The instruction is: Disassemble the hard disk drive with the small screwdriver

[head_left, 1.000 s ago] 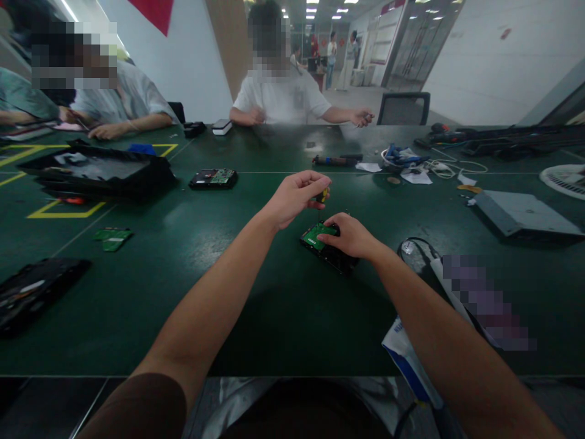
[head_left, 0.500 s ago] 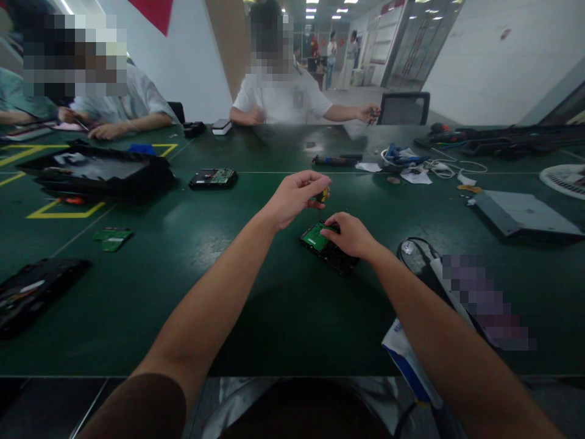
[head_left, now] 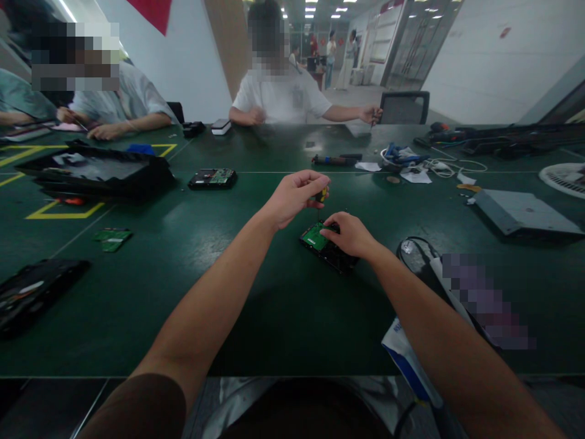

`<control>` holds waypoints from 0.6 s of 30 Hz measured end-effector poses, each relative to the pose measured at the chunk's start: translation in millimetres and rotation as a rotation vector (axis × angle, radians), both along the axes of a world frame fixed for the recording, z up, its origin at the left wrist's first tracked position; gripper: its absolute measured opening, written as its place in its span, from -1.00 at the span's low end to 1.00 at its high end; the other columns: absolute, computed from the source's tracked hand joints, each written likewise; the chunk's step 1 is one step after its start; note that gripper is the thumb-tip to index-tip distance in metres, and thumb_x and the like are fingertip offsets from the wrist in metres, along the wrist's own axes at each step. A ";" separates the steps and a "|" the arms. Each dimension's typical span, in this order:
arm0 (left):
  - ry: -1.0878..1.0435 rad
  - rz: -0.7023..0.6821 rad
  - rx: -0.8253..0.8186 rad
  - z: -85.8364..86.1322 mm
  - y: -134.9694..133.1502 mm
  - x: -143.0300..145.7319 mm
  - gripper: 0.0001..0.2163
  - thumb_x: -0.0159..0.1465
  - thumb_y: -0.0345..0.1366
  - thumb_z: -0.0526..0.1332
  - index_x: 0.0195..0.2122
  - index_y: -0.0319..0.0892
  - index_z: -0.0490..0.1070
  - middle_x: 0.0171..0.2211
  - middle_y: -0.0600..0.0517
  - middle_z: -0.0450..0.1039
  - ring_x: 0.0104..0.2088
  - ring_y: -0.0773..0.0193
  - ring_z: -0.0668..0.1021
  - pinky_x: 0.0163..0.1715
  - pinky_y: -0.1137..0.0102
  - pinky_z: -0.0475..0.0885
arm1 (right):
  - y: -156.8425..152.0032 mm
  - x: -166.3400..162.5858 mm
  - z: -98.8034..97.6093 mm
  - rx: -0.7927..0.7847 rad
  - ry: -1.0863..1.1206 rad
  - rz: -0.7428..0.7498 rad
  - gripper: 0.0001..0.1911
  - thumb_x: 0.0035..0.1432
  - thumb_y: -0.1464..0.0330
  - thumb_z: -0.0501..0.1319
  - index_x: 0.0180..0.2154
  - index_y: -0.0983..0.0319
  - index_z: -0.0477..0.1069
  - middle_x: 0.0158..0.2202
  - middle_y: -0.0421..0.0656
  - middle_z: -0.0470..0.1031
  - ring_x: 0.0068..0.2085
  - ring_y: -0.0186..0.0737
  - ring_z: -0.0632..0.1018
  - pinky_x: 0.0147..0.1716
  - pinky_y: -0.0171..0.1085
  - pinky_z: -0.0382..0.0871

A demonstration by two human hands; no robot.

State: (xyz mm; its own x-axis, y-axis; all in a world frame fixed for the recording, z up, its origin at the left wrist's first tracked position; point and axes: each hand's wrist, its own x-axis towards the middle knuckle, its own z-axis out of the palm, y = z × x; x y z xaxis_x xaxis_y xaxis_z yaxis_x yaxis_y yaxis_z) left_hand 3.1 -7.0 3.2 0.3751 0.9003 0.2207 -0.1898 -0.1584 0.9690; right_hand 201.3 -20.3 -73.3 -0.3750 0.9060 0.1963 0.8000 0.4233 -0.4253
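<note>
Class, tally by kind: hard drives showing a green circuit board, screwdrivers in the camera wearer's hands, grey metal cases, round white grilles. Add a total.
Green-boarded hard drives: 2 (one under the right hand)
Screwdriver in the left hand: 1
Grey metal case: 1
Round white grille, cut off by the edge: 1
Total: 5

A screwdriver (head_left: 322, 194) is held upright in the left hand (head_left: 296, 198) over a drive (head_left: 333, 255), which is gripped on the green table (head_left: 256, 317) by the right hand (head_left: 351, 235). To the left, a second drive (head_left: 212, 178), a tray (head_left: 114, 184) and a board (head_left: 113, 239) are spread; a box (head_left: 530, 212) is placed to the right. Opposite, a co-worker (head_left: 276, 97) is seated.
</note>
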 end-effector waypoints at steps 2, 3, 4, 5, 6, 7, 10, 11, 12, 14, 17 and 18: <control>-0.008 -0.007 0.005 -0.4 0.2 -0.2 -0.83 0.36 -0.19 0.32 -0.20 -0.20 0.52 -0.24 -0.05 0.56 -0.25 0.31 0.59 -0.27 0.41 0.54 | -0.3 -0.1 0.3 0.001 0.008 -0.001 -0.76 0.25 0.22 0.32 -0.12 0.21 0.57 -0.09 -0.02 0.61 -0.09 -0.02 0.59 -0.05 -0.05 0.47; -0.009 -0.006 0.003 -0.5 0.2 -0.2 -0.83 0.36 -0.19 0.32 -0.20 -0.20 0.52 -0.24 -0.05 0.56 -0.25 0.31 0.59 -0.27 0.41 0.54 | -0.4 -0.3 0.3 0.002 0.014 -0.004 -0.76 0.25 0.22 0.32 -0.12 0.21 0.57 -0.10 -0.02 0.61 -0.10 -0.02 0.59 -0.05 -0.04 0.47; -0.009 -0.003 -0.002 -0.4 0.2 -0.1 -0.83 0.36 -0.19 0.32 -0.20 -0.20 0.52 -0.24 -0.05 0.56 -0.25 0.31 0.59 -0.27 0.41 0.54 | -0.5 -0.6 0.2 0.001 0.019 -0.007 -0.76 0.25 0.22 0.32 -0.12 0.21 0.57 -0.10 -0.02 0.61 -0.10 -0.02 0.59 -0.05 -0.04 0.47; -0.006 0.002 -0.009 -0.3 0.1 0.1 -0.83 0.36 -0.19 0.32 -0.20 -0.20 0.52 -0.24 -0.05 0.56 -0.25 0.31 0.59 -0.27 0.41 0.54 | -0.5 -1.0 -0.1 -0.001 0.023 -0.012 -0.76 0.24 0.22 0.33 -0.13 0.22 0.58 -0.11 -0.01 0.61 -0.10 -0.02 0.59 -0.06 -0.04 0.47; -0.004 0.006 -0.017 -0.1 0.1 0.3 -0.83 0.36 -0.20 0.32 -0.20 -0.20 0.52 -0.25 -0.05 0.56 -0.24 0.31 0.59 -0.26 0.41 0.54 | -0.4 -1.3 -0.4 -0.003 0.025 -0.018 -0.76 0.24 0.23 0.33 -0.13 0.22 0.57 -0.11 -0.01 0.61 -0.10 -0.02 0.59 -0.06 -0.04 0.47; -0.003 0.009 -0.023 0.1 0.0 0.6 -0.84 0.36 -0.20 0.33 -0.20 -0.20 0.52 -0.25 -0.05 0.56 -0.24 0.31 0.59 -0.26 0.41 0.54 | -0.2 -1.5 -0.9 -0.005 0.024 -0.023 -0.76 0.24 0.23 0.33 -0.12 0.22 0.57 -0.11 -0.01 0.61 -0.11 -0.03 0.59 -0.06 -0.05 0.47; -0.004 0.008 -0.027 0.8 -0.1 0.8 -0.83 0.35 -0.20 0.33 -0.19 -0.20 0.51 -0.24 -0.04 0.56 -0.24 0.32 0.59 -0.26 0.41 0.54 | 1.3 -1.0 -2.6 0.002 0.015 -0.024 -0.76 0.24 0.22 0.33 -0.12 0.22 0.57 -0.11 -0.02 0.61 -0.10 -0.04 0.59 -0.05 -0.06 0.46; -0.005 0.007 -0.026 1.0 -0.1 0.6 -0.83 0.35 -0.20 0.33 -0.19 -0.21 0.51 -0.24 -0.04 0.56 -0.24 0.32 0.59 -0.26 0.41 0.54 | 1.8 -0.5 -3.2 0.003 0.014 -0.021 -0.75 0.24 0.21 0.33 -0.12 0.21 0.57 -0.11 -0.03 0.61 -0.10 -0.04 0.58 -0.06 -0.06 0.46; -0.004 0.007 -0.026 1.2 -0.2 0.4 -0.83 0.35 -0.20 0.33 -0.20 -0.21 0.51 -0.25 -0.04 0.56 -0.25 0.32 0.59 -0.26 0.41 0.54 | 2.3 0.1 -3.8 0.004 0.014 -0.017 -0.75 0.24 0.20 0.33 -0.12 0.21 0.57 -0.10 -0.03 0.61 -0.10 -0.05 0.58 -0.06 -0.07 0.46; -0.006 0.001 -0.027 1.4 -0.4 -0.1 -0.83 0.35 -0.20 0.33 -0.20 -0.21 0.51 -0.25 -0.04 0.56 -0.25 0.32 0.60 -0.27 0.41 0.55 | 2.8 1.1 -4.5 0.005 0.014 -0.007 -0.74 0.24 0.18 0.33 -0.12 0.20 0.57 -0.09 -0.04 0.61 -0.10 -0.06 0.59 -0.06 -0.08 0.45; -0.018 -0.012 -0.026 0.9 -0.5 -0.8 -0.82 0.35 -0.20 0.34 -0.20 -0.22 0.50 -0.25 -0.04 0.57 -0.25 0.30 0.61 -0.27 0.37 0.57 | 2.6 1.8 -4.3 0.010 0.009 0.000 -0.74 0.24 0.18 0.33 -0.12 0.20 0.57 -0.10 -0.04 0.61 -0.11 -0.06 0.59 -0.07 -0.10 0.44; -0.023 -0.013 -0.029 0.4 -0.2 -0.9 -0.82 0.34 -0.20 0.35 -0.19 -0.22 0.49 -0.24 -0.05 0.57 -0.25 0.29 0.61 -0.26 0.35 0.58 | 2.3 1.7 -4.0 0.009 0.009 -0.001 -0.74 0.24 0.19 0.33 -0.12 0.20 0.57 -0.10 -0.04 0.61 -0.11 -0.06 0.59 -0.08 -0.11 0.44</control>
State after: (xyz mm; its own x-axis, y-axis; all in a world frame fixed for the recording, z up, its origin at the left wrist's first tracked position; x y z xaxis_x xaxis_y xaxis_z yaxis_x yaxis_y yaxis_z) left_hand 2.2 -7.3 3.6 0.3819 0.9016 0.2032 -0.2141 -0.1275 0.9684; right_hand 203.0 -17.9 -77.3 -0.3722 0.9047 0.2074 0.7967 0.4260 -0.4288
